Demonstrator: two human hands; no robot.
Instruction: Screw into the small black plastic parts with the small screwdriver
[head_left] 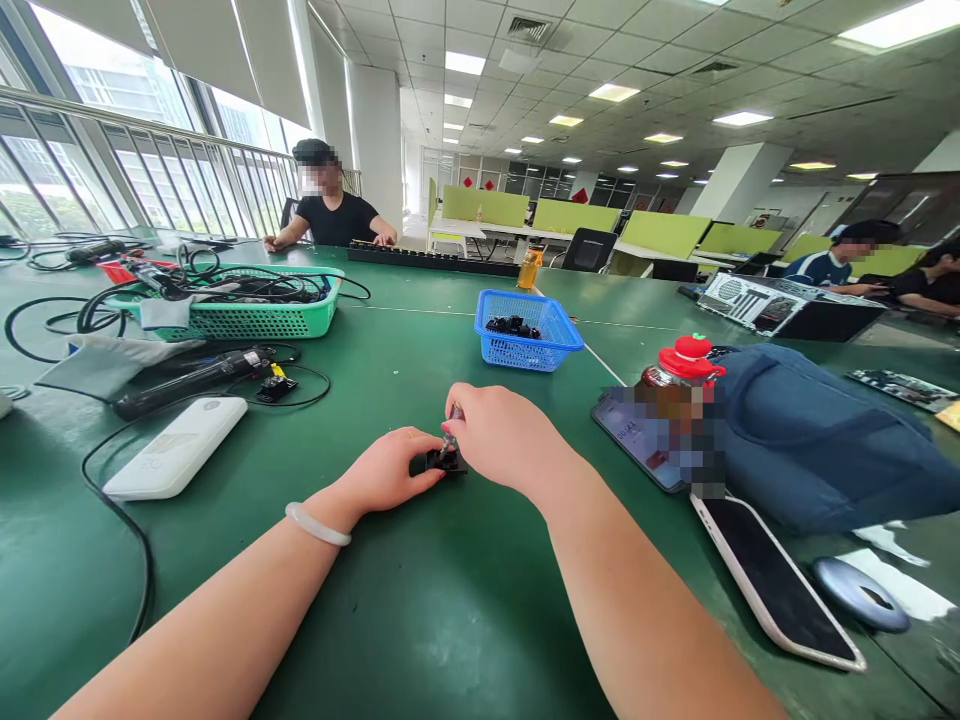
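Note:
My left hand (390, 470) rests on the green table (420, 600) and pinches a small black part (441, 461) that lies on it. A pale bangle sits on that wrist. My right hand (499, 432) is closed around a small tool (453, 425) held upright, its tip down on the black part. Both hands meet at the middle of the table. Behind them stands a blue basket (527, 330) with several small dark pieces inside.
A green basket (247, 300) of cables, a white box (177, 447) and black leads lie at left. At right are two phones (772, 580), a red-capped bottle (686, 362) and a blue bag (817, 440). A person sits across at a keyboard (427, 258); others sit far right.

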